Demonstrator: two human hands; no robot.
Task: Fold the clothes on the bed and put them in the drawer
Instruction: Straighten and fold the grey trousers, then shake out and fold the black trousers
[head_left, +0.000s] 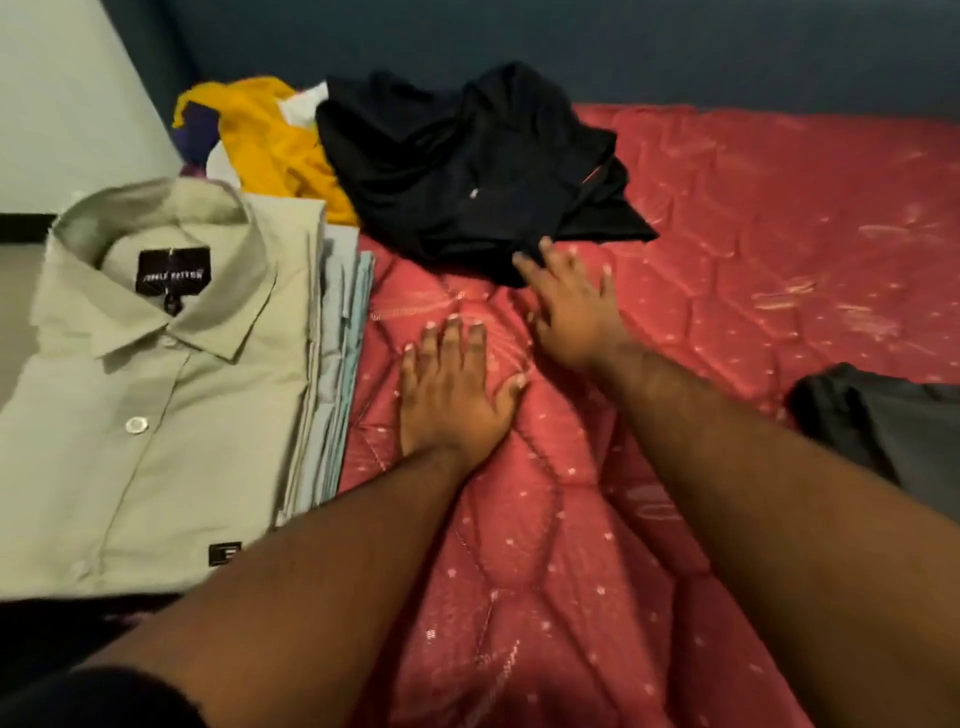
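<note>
The left hand (457, 389) is lying flat on the red quilted bedspread (727, 249), fingers straight and spread, grasping nothing. The right hand (571, 306) is reaching just beyond it, fingers splayed and relaxed, the fingertips (524, 265) touching the near edge of a crumpled black garment (467, 171); nothing is being gripped.

Directly to the left of the left hand, a stack of folded shirts (343, 353) is sitting on the bed, and a pale beige collared shirt (156, 395) is lying on top of it, buttoned, flat and squared, with a black label inside its collar and a small black tab near its hem. The edges of grey and light blue folded layers are showing beneath it on the side nearest the hand.

Beyond the stack, and to the left of the black garment, a yellow cloth (265, 140) is lying bunched with bits of white and purple fabric. To the right of the right forearm, well apart from both hands, a dark grey piece of clothing (883, 415) is resting in loose folds. The bedspread is showing stitched curved quilting and small pale dots. No drawer is showing here.
</note>
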